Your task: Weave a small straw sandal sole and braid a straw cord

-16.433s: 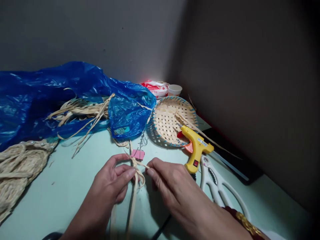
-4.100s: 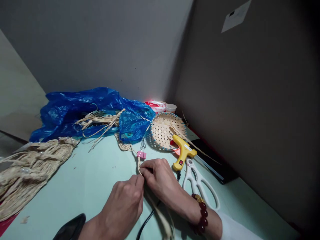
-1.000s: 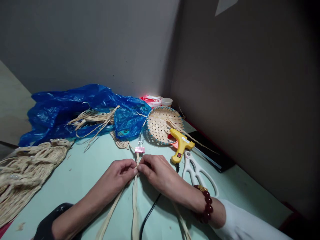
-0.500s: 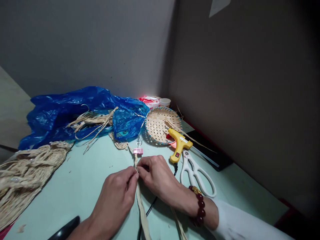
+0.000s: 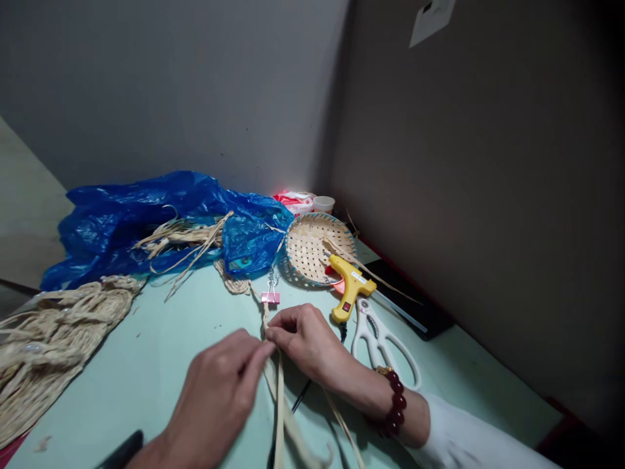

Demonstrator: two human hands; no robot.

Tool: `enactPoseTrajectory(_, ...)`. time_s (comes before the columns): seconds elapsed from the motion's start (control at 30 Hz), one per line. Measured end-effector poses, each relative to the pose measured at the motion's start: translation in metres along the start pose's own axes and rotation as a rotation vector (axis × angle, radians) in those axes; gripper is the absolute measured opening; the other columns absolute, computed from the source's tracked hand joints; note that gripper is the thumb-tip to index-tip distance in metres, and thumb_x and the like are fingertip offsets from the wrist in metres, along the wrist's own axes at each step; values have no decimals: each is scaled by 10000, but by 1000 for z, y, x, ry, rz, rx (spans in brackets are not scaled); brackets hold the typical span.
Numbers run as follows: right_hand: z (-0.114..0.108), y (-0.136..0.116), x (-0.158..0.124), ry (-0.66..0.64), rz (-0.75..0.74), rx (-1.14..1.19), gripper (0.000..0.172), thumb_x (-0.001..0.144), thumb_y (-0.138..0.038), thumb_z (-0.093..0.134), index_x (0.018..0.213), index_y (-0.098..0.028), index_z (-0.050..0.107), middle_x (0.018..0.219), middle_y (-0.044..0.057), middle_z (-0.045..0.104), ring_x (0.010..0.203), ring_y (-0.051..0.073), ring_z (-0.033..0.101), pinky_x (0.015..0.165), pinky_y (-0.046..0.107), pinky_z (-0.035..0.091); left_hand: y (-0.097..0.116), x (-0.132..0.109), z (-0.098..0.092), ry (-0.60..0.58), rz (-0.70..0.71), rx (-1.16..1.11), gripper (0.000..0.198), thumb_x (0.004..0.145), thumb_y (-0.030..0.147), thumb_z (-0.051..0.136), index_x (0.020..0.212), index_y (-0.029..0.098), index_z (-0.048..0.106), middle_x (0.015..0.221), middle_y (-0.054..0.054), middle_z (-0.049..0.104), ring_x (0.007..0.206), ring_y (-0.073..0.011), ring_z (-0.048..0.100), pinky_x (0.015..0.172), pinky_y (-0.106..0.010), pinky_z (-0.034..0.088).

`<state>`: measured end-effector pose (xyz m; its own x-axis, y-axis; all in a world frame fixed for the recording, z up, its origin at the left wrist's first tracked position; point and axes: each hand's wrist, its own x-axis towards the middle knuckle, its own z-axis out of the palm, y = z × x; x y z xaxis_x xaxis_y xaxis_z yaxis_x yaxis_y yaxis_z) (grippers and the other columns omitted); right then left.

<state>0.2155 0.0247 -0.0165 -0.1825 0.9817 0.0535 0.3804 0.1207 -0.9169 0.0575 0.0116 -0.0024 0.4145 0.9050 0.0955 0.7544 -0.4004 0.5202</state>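
Observation:
A narrow braid of pale straw strips [image 5: 266, 314] runs down from a pink binder clip [image 5: 270, 298] that grips its upper part. My right hand [image 5: 305, 339] pinches the braid's lower end between thumb and fingertips. Close against it, my left hand [image 5: 222, 384] is closed with thumb and forefinger pressed together on a strip at the same spot; its fingers are slightly blurred. Loose flat strips [image 5: 280, 410] hang below the fingers toward the near edge. Another strip [image 5: 344, 426] trails under my right wrist, which wears a dark red bead bracelet [image 5: 396, 404].
A yellow glue gun [image 5: 349, 286] leans on a woven basket [image 5: 317, 244], with white scissors [image 5: 378, 339] beside it. A blue plastic bag [image 5: 185, 189] holding straw lies behind. Braided straw bundles [image 5: 63, 339] fill the left side. A paper cup [image 5: 323, 204] stands at the back.
My left hand has moved slightly left and a strip now crosses over the others under the fingers. The loose strips have spread apart below. My right hand keeps its pinch.

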Motion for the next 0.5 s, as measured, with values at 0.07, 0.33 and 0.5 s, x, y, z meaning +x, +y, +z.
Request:
enactPoseTrajectory(0.07,0,1,0,1,-2,2,222,807,-142,534,666,-127,705,608,9,650,587,105,531,548,196,351,-7,10,-6,15,-171,-300,280,916,418,445,792,206,579,688,-5,599,594,-156,571,574,-270,432)
enactPoseTrajectory(0.33,-6,-11,-5,-49,-44,-60,271,862,-109,470,750,-133,715,723,27,723,669,108,618,619,180,399,-14,29,-5,-335,-261,-678,283,811,441,499,776,166,556,572,77,416,377,-47,202,362,-207,167)
enactPoseTrajectory(0.5,-9,-16,-8,-41,-46,-256,266,875,-128,481,686,-143,669,666,29,687,604,110,550,577,215,329,-18,32,-11,-295,-159,-565,210,790,315,541,684,168,647,591,33,531,535,-119,438,524,-235,329)
